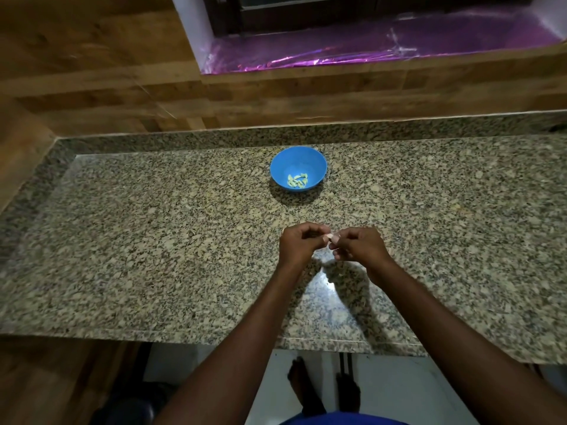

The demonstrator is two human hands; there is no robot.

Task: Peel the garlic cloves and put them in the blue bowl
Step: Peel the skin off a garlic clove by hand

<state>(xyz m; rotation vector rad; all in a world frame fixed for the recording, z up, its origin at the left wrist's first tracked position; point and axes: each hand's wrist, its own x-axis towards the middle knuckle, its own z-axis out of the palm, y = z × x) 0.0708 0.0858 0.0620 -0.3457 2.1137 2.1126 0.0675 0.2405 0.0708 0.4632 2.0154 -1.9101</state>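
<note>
- Fingertips of the left hand (297, 245) and right hand (356, 245) meet over the granite surface (153, 240), both pinching one garlic clove (332, 237) between them.
- Clove looks small, light and firm, with thin papery skin; it likely peels best from an end.
- Farther back, well apart, the blue bowl (298, 157) holds several peeled cloves (297, 181).

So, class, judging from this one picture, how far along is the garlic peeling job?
Done: several peeled cloves already lie in the blue bowl on the granite counter. In hand: the left hand and right hand pinch one small garlic clove between them above the counter, apparently mid-peel. Left: that clove must still go into the bowl. No other unpeeled cloves can be made out.
</note>
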